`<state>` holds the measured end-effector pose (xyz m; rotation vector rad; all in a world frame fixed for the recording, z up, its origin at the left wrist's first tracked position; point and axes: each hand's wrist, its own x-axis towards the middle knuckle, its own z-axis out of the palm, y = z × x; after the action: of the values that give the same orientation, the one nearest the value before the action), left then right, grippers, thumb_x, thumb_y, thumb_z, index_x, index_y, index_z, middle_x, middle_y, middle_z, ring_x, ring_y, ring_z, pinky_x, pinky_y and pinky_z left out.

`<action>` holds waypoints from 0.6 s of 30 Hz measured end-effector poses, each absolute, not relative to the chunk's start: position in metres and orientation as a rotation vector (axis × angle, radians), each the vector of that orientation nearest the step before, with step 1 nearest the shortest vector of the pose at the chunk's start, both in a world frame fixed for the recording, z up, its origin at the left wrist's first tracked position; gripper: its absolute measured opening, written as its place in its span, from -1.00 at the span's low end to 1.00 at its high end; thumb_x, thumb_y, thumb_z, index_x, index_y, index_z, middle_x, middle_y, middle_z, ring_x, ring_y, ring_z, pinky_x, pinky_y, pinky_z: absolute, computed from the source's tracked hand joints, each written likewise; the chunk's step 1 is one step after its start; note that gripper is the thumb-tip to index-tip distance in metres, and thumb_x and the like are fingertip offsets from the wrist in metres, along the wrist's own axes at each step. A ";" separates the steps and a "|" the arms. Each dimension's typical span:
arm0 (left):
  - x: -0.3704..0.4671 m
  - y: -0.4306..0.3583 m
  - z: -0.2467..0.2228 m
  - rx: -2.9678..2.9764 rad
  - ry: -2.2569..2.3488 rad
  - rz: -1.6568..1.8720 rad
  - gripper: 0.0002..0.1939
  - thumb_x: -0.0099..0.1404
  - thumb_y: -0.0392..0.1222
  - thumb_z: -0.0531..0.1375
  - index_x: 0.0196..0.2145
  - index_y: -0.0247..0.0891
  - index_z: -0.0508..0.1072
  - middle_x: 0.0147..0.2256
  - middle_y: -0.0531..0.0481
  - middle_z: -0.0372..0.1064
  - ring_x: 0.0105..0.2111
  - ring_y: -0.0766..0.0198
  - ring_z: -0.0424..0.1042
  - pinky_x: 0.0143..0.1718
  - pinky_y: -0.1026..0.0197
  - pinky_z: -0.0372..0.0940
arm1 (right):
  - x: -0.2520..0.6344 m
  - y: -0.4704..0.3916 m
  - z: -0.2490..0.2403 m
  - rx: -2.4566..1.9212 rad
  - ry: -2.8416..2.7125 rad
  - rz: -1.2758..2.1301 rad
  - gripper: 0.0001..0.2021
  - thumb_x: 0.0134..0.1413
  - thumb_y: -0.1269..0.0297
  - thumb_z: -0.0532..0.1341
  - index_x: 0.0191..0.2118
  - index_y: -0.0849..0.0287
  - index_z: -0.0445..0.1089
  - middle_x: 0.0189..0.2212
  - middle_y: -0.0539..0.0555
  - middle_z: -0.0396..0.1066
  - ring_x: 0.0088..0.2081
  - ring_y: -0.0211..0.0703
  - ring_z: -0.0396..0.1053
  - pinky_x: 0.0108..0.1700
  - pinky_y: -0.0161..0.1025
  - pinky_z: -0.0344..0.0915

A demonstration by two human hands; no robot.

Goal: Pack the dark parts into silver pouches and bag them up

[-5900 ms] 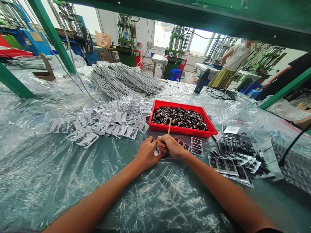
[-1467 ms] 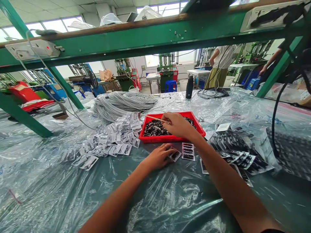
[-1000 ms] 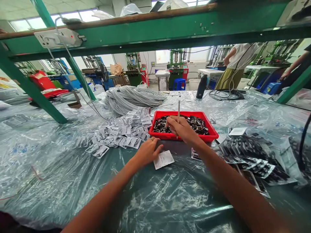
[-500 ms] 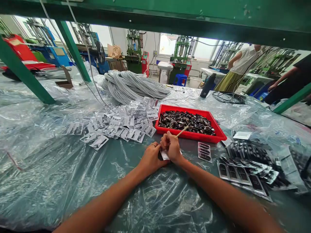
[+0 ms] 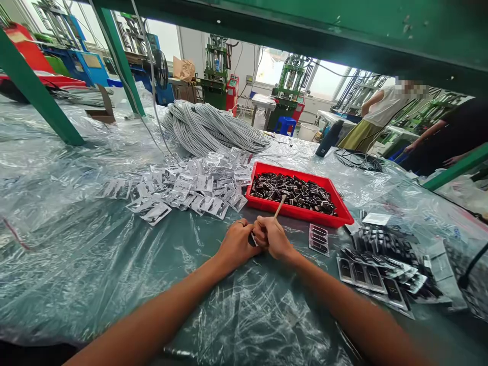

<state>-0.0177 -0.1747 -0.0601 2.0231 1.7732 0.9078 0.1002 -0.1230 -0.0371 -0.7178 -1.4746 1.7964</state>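
Close together in front of the red tray [image 5: 345, 207] are my two hands. My right hand [image 5: 273, 237] is closed round a thin wooden stick [image 5: 280, 206], whose upper end points toward the tray. My left hand [image 5: 238, 243], with a ring on one finger, pinches a small dark piece [image 5: 251, 239] that the fingers mostly cover. Many small black parts [image 5: 293, 192] fill the tray. Just right of the hands lies a clear pack with black pieces [image 5: 318, 239]. Silvery packets [image 5: 198, 185] are heaped to the left of the tray.
Black blister packs [image 5: 375, 277] are piled at the right. Behind the packets lies a coil of grey cable [image 5: 213, 127]. A dark bottle [image 5: 330, 138] stands farther back. Green posts [image 5: 118, 61] rise from the plastic-covered table. Two people stand beyond it.
The stick has tilted more upright in my right hand, and that hand has turned slightly. The white piece seen between the hands is now hidden. The whole view has shifted a little.
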 end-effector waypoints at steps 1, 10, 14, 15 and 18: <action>-0.017 -0.175 -0.059 2.032 1.802 0.865 -0.73 0.10 -0.06 0.33 -0.27 -0.25 0.49 -0.25 -0.12 0.36 -0.18 0.03 0.41 -0.12 0.07 0.30 | 0.104 -0.120 -0.035 -0.711 -1.469 1.861 -0.54 0.04 -0.02 0.11 -0.73 0.09 0.03 -0.83 -0.17 -0.15 -0.78 -0.39 -0.21 -0.69 -0.34 -0.27; -0.005 -0.174 -0.052 2.195 1.968 0.631 -0.50 0.17 0.07 0.25 -0.04 -0.31 0.42 -0.13 -0.27 0.33 -0.06 -0.16 0.37 -0.05 -0.10 0.27 | 0.099 -0.089 -0.038 -0.553 -1.145 1.611 -0.56 0.00 0.03 0.13 -0.72 0.11 0.01 -0.79 -0.18 -0.17 -0.74 -0.44 -0.27 -0.67 -0.37 -0.25; -0.004 -0.173 -0.055 2.200 1.982 0.587 -0.58 0.18 0.06 0.25 -0.15 -0.33 0.42 -0.12 -0.27 0.32 -0.07 -0.13 0.36 -0.07 -0.06 0.28 | 0.089 -0.093 -0.045 -0.544 -1.169 1.622 -0.57 -0.02 0.05 0.15 -0.72 0.12 0.04 -0.78 -0.17 -0.14 -0.74 -0.44 -0.23 -0.67 -0.38 -0.25; -0.005 -0.174 -0.055 2.193 1.988 0.579 -0.58 0.18 0.07 0.25 -0.15 -0.33 0.42 -0.12 -0.27 0.32 -0.06 -0.12 0.36 -0.07 -0.06 0.27 | 0.089 -0.094 -0.045 -0.545 -1.182 1.644 -0.57 -0.01 0.06 0.15 -0.72 0.12 0.03 -0.78 -0.17 -0.14 -0.74 -0.44 -0.23 -0.67 -0.38 -0.25; -0.005 -0.176 -0.056 2.174 2.006 0.562 -0.56 0.19 0.08 0.25 -0.13 -0.32 0.40 -0.08 -0.26 0.32 -0.03 -0.12 0.34 -0.03 -0.09 0.25 | 0.094 -0.095 -0.044 -0.537 -1.221 1.743 -0.58 0.02 0.09 0.13 -0.72 0.13 0.03 -0.78 -0.17 -0.13 -0.74 -0.44 -0.21 -0.67 -0.37 -0.22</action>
<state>-0.0054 -0.1756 -0.0557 2.1738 2.0059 0.5620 0.0944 -0.0954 -0.0439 -0.5374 -1.2206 1.7434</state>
